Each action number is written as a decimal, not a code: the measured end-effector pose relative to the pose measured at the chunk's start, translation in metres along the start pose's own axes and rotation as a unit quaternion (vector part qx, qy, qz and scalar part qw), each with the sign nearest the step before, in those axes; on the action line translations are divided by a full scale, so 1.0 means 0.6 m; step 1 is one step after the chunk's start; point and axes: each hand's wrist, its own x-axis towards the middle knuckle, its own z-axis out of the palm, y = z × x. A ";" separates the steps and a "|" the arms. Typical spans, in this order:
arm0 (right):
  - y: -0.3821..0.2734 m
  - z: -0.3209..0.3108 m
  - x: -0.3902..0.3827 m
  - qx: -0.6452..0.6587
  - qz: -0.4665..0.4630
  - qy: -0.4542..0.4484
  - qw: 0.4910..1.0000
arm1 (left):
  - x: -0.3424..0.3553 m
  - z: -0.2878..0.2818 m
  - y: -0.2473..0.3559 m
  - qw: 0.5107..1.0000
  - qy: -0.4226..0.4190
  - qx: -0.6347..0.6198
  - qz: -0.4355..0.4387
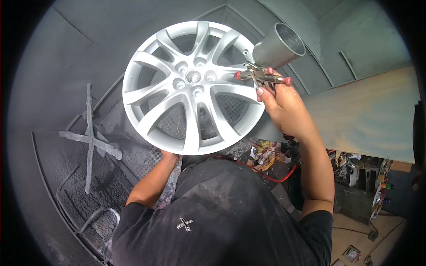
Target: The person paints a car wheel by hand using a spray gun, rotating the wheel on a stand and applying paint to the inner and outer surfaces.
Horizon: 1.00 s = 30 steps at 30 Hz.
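A white multi-spoke car wheel rim (191,128) faces up in front of me, with a round centre cap and several bolt holes. Over its right edge my right hand (287,108) is closed around a metal spray gun (262,76) with red knobs. The gun carries a large grey metal cup (276,48), which leans to the upper right. My left hand (170,156) reaches under the near edge of the wheel rim; its fingers are hidden behind it. What supports the wheel rim is not fully visible.
Grey coated walls (84,40) surround the wheel rim. A cross-shaped metal stand (90,140) is at the left. A red hose (284,178) runs beside my right forearm, near crumpled scraps (266,156). A large pale panel (364,117) and a cluttered shelf unit (355,190) lie at right.
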 end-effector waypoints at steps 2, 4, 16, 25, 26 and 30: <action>0.004 0.010 0.008 -0.022 -0.020 0.019 0.999 | -0.026 -0.024 -0.051 1.000 0.014 -0.004 -0.027; 0.015 0.006 0.019 -0.073 -0.007 0.092 0.993 | -0.046 -0.021 -0.059 0.998 0.011 -0.006 -0.059; 0.072 -0.025 0.021 -0.105 -0.018 0.171 0.979 | 0.041 -0.001 0.106 1.000 -0.006 0.012 0.028; 0.013 -0.002 0.002 0.008 0.036 0.022 0.999 | 0.039 0.034 0.113 0.999 -0.026 0.004 0.034; 0.025 0.003 0.006 -0.048 -0.018 0.062 0.997 | 0.031 0.036 0.100 0.999 -0.023 0.003 0.027; 0.059 -0.015 0.028 -0.173 0.000 0.125 0.977 | -0.037 0.018 0.041 1.000 0.010 -0.016 -0.008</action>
